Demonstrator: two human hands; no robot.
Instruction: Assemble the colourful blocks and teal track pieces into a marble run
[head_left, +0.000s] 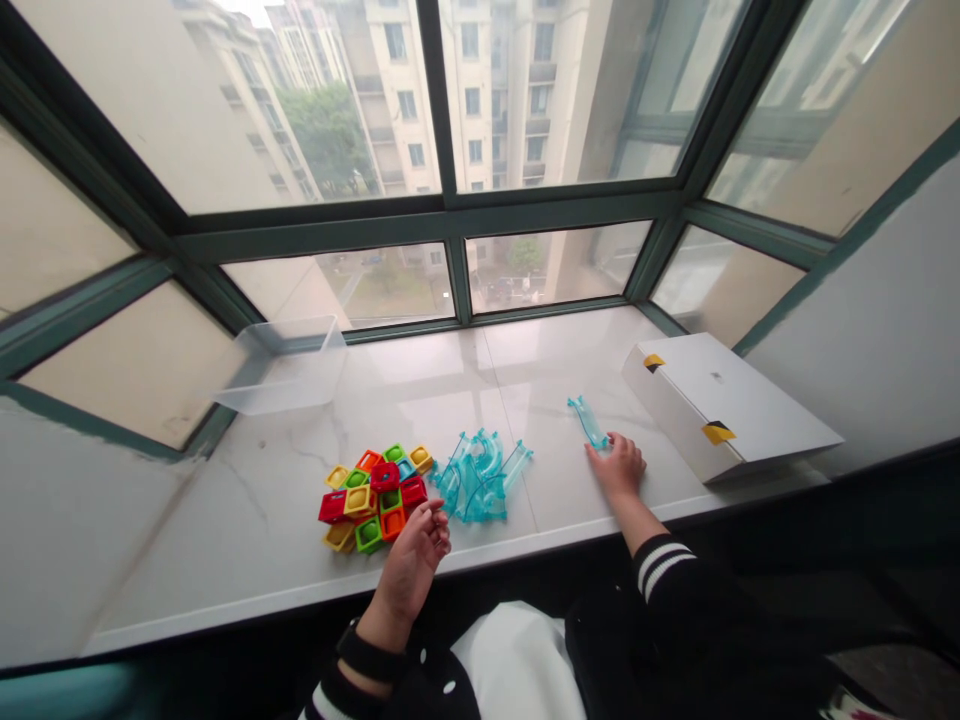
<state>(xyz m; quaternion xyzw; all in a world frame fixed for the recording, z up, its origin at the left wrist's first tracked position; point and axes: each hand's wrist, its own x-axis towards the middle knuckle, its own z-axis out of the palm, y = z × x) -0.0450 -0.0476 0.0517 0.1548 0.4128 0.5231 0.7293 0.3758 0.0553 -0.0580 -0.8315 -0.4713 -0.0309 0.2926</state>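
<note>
On the right of the sill, my right hand (619, 468) has its thumb and fingers closed on the near end of a clear blue toy track piece (588, 421). The piece points away toward the window. My left hand (416, 560) is raised at the front edge, palm turned up, its fingers loosely bent and apart with nothing visible in them. Just beyond it lies a pile of coloured toy blocks (359, 501) in red, yellow, green, orange and blue. To the right of these is a heap of clear blue track pieces (480, 482), between my two hands.
A clear plastic bin (289, 385) stands at the back left of the white marbled sill (247, 530). A white box (731, 395) with yellow-and-black tabs sits at the right. Green-framed windows (555, 210) close off the back and sides.
</note>
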